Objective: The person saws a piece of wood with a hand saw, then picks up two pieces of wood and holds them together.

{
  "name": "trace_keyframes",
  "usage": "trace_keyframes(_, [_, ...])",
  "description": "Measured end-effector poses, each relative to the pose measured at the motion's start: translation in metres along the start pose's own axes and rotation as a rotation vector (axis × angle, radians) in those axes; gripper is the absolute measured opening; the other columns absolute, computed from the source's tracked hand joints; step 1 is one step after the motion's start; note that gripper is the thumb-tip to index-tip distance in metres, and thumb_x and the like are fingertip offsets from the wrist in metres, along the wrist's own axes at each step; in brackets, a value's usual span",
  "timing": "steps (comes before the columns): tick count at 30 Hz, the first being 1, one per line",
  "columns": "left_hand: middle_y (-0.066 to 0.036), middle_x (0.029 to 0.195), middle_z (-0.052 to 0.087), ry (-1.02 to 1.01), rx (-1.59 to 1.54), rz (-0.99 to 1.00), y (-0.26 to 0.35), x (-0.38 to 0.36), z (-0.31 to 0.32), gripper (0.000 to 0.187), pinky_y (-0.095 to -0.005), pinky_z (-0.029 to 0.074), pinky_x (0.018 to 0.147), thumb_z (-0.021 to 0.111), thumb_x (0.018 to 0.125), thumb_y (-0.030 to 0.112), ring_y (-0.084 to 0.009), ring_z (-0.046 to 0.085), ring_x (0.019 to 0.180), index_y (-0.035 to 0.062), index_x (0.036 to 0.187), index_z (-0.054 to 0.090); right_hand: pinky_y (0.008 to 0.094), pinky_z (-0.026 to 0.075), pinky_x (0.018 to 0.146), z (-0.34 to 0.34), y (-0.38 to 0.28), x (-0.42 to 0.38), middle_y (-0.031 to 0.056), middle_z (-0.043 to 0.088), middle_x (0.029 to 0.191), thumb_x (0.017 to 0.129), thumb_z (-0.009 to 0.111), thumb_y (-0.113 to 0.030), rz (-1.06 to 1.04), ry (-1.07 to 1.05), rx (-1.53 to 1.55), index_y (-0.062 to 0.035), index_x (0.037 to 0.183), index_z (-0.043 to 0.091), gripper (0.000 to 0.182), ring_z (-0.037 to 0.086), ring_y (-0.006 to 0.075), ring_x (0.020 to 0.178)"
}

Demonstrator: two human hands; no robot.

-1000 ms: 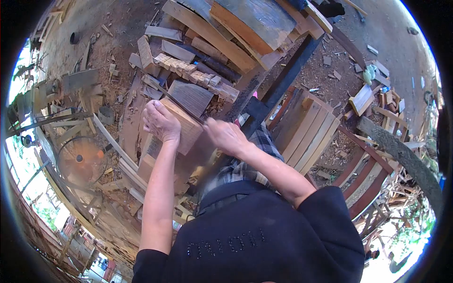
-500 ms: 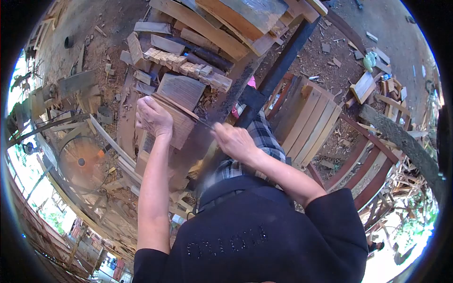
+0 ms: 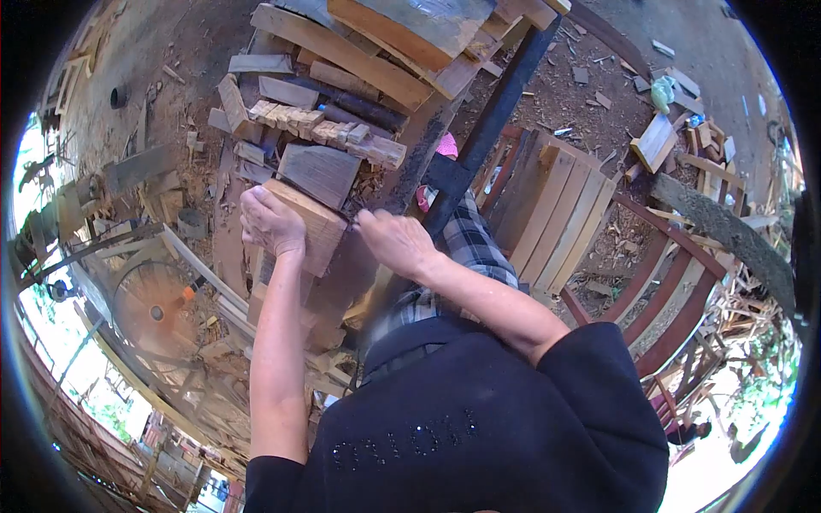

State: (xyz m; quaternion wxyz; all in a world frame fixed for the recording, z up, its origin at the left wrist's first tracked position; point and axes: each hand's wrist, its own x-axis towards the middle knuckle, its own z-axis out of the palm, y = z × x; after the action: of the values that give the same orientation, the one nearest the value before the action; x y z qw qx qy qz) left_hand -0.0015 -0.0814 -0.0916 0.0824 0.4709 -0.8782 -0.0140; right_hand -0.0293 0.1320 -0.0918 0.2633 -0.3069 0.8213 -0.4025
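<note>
My left hand is closed over the left end of a wooden block, its fingers curled round the far edge. The block rests tilted on the workbench, its pale upper face turned up. My right hand is at the block's right end, closed in a fist round a thin dark metal tool that looks like a file. Most of this tool is hidden by my fist and the block's edge. Right behind the block lies a grey-brown board.
Stacked planks and a row of rough offcuts lie beyond the block. A dark metal bar runs diagonally at the right, beside slatted wood. A spinning fan stands at the left. Wood scraps litter the ground.
My right hand has moved left and forward, up to the block's end, and less of the thin tool shows. The block's upper face is more exposed. My left hand stays at its end.
</note>
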Motion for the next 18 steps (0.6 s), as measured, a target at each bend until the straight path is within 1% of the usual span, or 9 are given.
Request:
trace_keyframes(2, [-0.01, 0.099, 0.063, 0.005, -0.003, -0.02, -0.004, 0.0, 0.004, 0.035, -0.0509, 0.035, 0.086, 0.033, 0.103, 0.038, -0.0343, 0.058, 0.101, 0.0113, 0.101, 0.056, 0.0481, 0.052, 0.056, -0.016, -0.005, -0.026, 0.0196, 0.061, 0.077, 0.096, 0.054, -0.023, 0.016, -0.06, 0.027, -0.0034, 0.094, 0.049, 0.02, 0.064, 0.0398, 0.068])
trace_keyframes(3, [-0.01, 0.1, 0.064, 0.001, -0.001, -0.011, -0.002, 0.0, 0.002, 0.035, -0.0513, 0.035, 0.087, 0.033, 0.103, 0.038, -0.034, 0.058, 0.102, 0.0113, 0.101, 0.056, 0.0475, 0.052, 0.054, -0.021, -0.005, -0.035, 0.0188, 0.061, 0.074, 0.098, 0.05, -0.024, 0.038, -0.1, 0.017, -0.0045, 0.096, 0.05, 0.019, 0.065, 0.0384, 0.065])
trace_keyframes(4, [-0.01, 0.1, 0.064, -0.009, 0.005, -0.016, -0.002, 0.0, 0.0, 0.035, -0.0513, 0.035, 0.087, 0.033, 0.103, 0.038, -0.034, 0.058, 0.102, 0.0113, 0.101, 0.056, 0.0475, 0.052, 0.054, -0.018, -0.004, -0.032, 0.0188, 0.061, 0.074, 0.098, 0.05, -0.024, 0.044, -0.111, 0.02, -0.0045, 0.096, 0.05, 0.019, 0.065, 0.0384, 0.065])
trace_keyframes(6, [-0.01, 0.101, 0.063, -0.058, 0.02, -0.047, 0.001, 0.0, -0.004, 0.036, -0.0514, 0.035, 0.088, 0.032, 0.103, 0.038, -0.0341, 0.057, 0.103, 0.0113, 0.102, 0.055, 0.0475, 0.053, 0.054, -0.006, -0.004, -0.011, 0.0181, 0.061, 0.074, 0.098, 0.051, -0.023, -0.027, -0.033, 0.033, -0.0044, 0.095, 0.05, 0.019, 0.065, 0.0384, 0.065])
trace_keyframes(8, [-0.01, 0.101, 0.063, -0.037, 0.019, -0.038, 0.0, 0.001, -0.002, 0.035, -0.0514, 0.035, 0.088, 0.032, 0.103, 0.038, -0.0341, 0.057, 0.103, 0.0114, 0.102, 0.055, 0.0477, 0.052, 0.055, 0.0, -0.003, 0.006, 0.018, 0.061, 0.074, 0.097, 0.051, -0.024, -0.024, -0.019, -0.005, -0.0049, 0.095, 0.05, 0.019, 0.065, 0.0385, 0.065])
trace_keyframes(12, [-0.01, 0.101, 0.063, -0.003, 0.005, -0.007, -0.001, 0.002, -0.001, 0.035, -0.0511, 0.034, 0.089, 0.032, 0.103, 0.039, -0.0341, 0.057, 0.103, 0.012, 0.103, 0.055, 0.048, 0.052, 0.057, -0.017, -0.006, -0.018, 0.0196, 0.061, 0.077, 0.097, 0.051, -0.025, 0.033, -0.074, -0.004, -0.0049, 0.096, 0.05, 0.021, 0.065, 0.0385, 0.067])
trace_keyframes(14, [-0.01, 0.102, 0.063, -0.034, 0.008, -0.018, -0.002, 0.003, -0.001, 0.036, -0.0514, 0.034, 0.089, 0.031, 0.103, 0.039, -0.0343, 0.057, 0.103, 0.0117, 0.103, 0.055, 0.0471, 0.054, 0.055, -0.019, -0.002, -0.031, 0.0173, 0.062, 0.076, 0.098, 0.051, -0.025, 0.021, -0.089, -0.042, -0.0056, 0.096, 0.051, 0.02, 0.067, 0.0374, 0.066])
trace_keyframes(16, [-0.01, 0.103, 0.064, -0.058, 0.009, -0.024, -0.003, -0.001, -0.004, 0.036, -0.0518, 0.034, 0.089, 0.031, 0.103, 0.039, -0.0345, 0.057, 0.103, 0.0114, 0.103, 0.055, 0.0475, 0.053, 0.056, -0.005, 0.0, -0.011, 0.0176, 0.061, 0.075, 0.098, 0.05, -0.025, 0.027, -0.094, -0.037, -0.006, 0.096, 0.051, 0.019, 0.067, 0.0373, 0.067])
trace_keyframes(18, [-0.01, 0.103, 0.064, -0.022, -0.004, -0.018, 0.0, 0.001, -0.003, 0.037, -0.0523, 0.034, 0.089, 0.031, 0.104, 0.038, -0.0351, 0.057, 0.103, 0.0109, 0.101, 0.055, 0.0473, 0.053, 0.054, 0.011, 0.004, 0.01, 0.0173, 0.061, 0.075, 0.098, 0.051, -0.025, -0.013, -0.014, -0.03, -0.006, 0.095, 0.051, 0.019, 0.067, 0.0366, 0.065])
